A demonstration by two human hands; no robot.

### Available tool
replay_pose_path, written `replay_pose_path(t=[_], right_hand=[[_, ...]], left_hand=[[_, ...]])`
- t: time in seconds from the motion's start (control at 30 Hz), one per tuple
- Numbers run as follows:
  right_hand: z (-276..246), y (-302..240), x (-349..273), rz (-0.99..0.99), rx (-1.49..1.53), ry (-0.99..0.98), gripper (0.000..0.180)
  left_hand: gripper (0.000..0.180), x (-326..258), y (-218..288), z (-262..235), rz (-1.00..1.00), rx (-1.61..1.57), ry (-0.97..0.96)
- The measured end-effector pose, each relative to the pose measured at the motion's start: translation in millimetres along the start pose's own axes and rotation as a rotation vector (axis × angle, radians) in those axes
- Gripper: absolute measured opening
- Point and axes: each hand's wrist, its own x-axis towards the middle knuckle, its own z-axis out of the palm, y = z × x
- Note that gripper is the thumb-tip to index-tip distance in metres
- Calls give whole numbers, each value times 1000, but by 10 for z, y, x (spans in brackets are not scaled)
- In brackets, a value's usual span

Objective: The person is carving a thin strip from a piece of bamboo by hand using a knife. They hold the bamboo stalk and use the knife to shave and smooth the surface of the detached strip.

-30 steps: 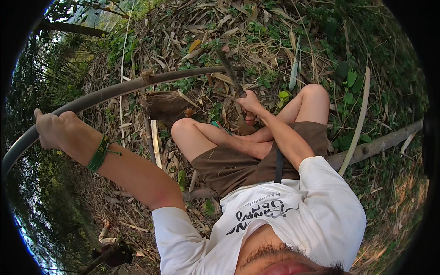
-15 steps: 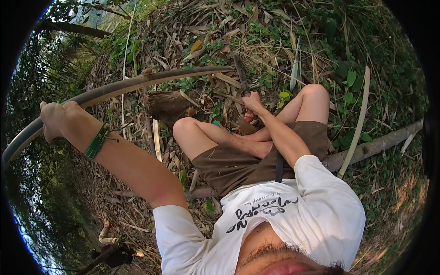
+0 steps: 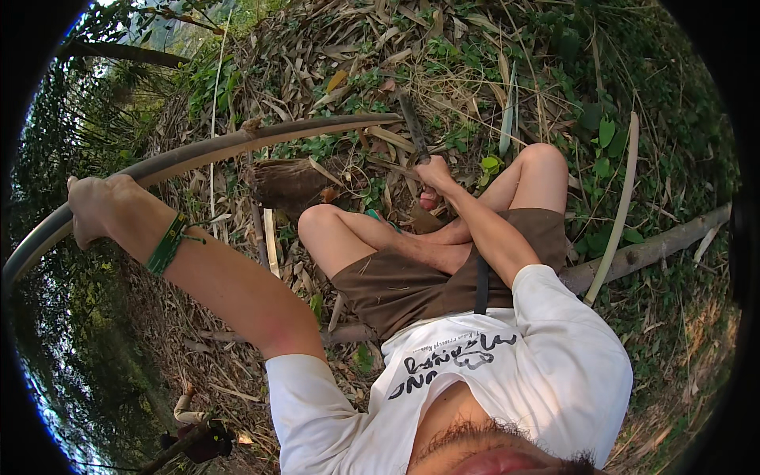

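Observation:
My left hand is stretched out to the left and closed around a long curved bamboo pole, which arcs from the left edge to its far end in the leaf litter. A green wristband sits on that wrist. My right hand grips the handle of a dark machete, whose blade points up and away, close to the pole's far end. I sit on the ground with bent knees, in brown shorts and a white shirt.
Dry leaves and bamboo husks cover the ground. A cut stump stands by my left knee. A pale split strip and a thick log lie to the right. A dark tool lies at lower left.
My left hand has shifted a little right and down along the pole. My right hand has raised the machete so the blade now stands more upright near the pole's end.

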Motion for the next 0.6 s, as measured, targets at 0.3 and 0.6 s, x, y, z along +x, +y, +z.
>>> replay_pose_path(t=[0.3,0.6], right_hand=[[16,153,100,-50,54,29,17],[-106,-25,-122,41,77,-72,27]], left_hand=[[66,-86,37,-23,-67,-6,-3],[52,-275,208,-356,24,71,-56]])
